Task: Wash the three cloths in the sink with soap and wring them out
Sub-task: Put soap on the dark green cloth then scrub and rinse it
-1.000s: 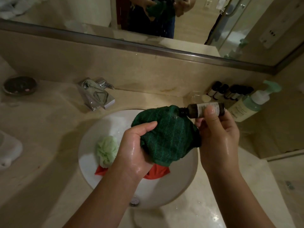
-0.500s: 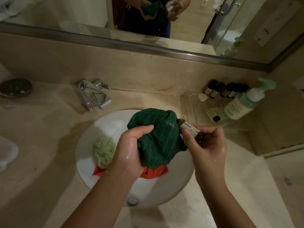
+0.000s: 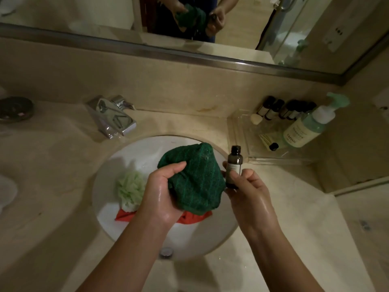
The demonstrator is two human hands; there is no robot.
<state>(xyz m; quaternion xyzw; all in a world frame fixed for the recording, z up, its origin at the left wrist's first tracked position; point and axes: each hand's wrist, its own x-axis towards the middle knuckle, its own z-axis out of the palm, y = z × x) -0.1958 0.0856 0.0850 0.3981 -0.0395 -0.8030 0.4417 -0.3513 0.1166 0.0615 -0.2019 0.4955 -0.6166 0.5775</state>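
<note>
My left hand [image 3: 162, 197] grips a bunched dark green cloth [image 3: 195, 178] above the white round sink [image 3: 134, 152]. Just right of the cloth, my right hand [image 3: 250, 192] holds a small dark soap bottle [image 3: 234, 166] upright with its cap off. A pale green cloth [image 3: 130, 189] lies in the basin at the left. A red cloth [image 3: 189, 218] lies under my left hand, partly hidden. Both hands look wet.
A chrome tap [image 3: 113, 116] stands behind the sink. A clear tray [image 3: 252, 152] at the right holds small dark bottles [image 3: 282, 108] and a green pump bottle [image 3: 309, 125]. A dark dish [image 3: 14, 108] sits far left. The mirror [image 3: 189, 24] runs along the back wall.
The soap bottle was tipped with its mouth against the green cloth; my right hand has since pulled it away and turned it upright. My left hand still holds the cloth.
</note>
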